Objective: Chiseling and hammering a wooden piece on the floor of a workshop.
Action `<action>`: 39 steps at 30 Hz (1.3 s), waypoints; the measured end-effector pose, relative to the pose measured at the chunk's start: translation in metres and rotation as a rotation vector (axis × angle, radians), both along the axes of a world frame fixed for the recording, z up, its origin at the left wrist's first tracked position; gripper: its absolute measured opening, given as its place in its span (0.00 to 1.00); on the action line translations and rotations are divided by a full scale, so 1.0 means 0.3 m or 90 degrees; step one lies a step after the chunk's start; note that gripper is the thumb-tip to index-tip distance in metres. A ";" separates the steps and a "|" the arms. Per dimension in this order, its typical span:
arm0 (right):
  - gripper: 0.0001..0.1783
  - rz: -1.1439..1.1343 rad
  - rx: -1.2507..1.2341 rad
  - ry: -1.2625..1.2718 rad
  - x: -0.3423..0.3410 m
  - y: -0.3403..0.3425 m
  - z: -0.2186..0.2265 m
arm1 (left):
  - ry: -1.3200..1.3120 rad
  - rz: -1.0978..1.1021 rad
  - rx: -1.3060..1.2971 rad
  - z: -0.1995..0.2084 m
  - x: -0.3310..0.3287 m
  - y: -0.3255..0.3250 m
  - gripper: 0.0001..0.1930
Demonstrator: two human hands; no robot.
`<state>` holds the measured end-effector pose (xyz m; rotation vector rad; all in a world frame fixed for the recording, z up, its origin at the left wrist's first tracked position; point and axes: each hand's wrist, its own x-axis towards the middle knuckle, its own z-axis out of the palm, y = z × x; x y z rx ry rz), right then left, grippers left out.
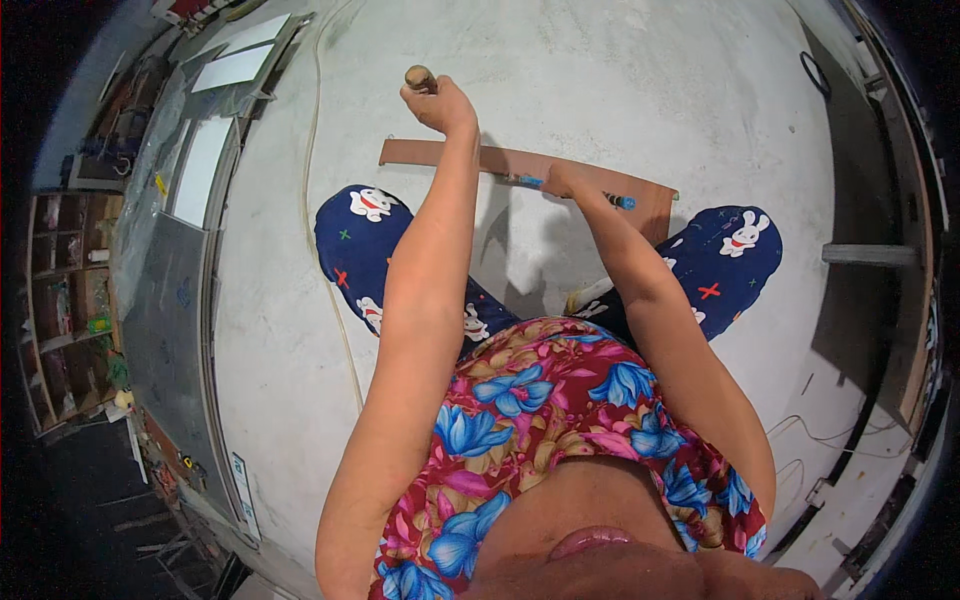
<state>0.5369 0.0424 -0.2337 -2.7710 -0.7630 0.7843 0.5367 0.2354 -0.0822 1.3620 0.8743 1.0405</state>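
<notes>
My left hand is raised above the floor, its fingers wrapped round a brown wooden handle whose rounded end shows; the rest of it is hidden. A long brown board lies crosswise in front of me, between and beyond my knees. At the board's near edge is my right hand, with its fingers closed. A small blue piece sticks out on the left of these fingers, and a blue and black piece lies on the board right of my forearm. What the right fingers grip is too small to tell.
A pale concrete floor spreads around me. Along the left run a thin cable, a grey panel with white sheets, and a wooden shelf. At right stand a metal bar and a long board.
</notes>
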 end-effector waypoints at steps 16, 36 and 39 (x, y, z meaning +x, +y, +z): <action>0.10 -0.377 0.458 0.174 0.067 0.013 -0.237 | -0.149 -0.201 0.044 0.119 -0.179 -0.093 0.13; 0.10 -0.341 0.458 0.380 -0.045 0.069 -0.233 | -0.270 -0.284 -0.004 0.556 -0.431 0.183 0.12; 0.09 -0.310 0.469 0.345 -0.060 0.074 -0.205 | -0.286 -0.242 0.005 0.560 -0.454 0.257 0.13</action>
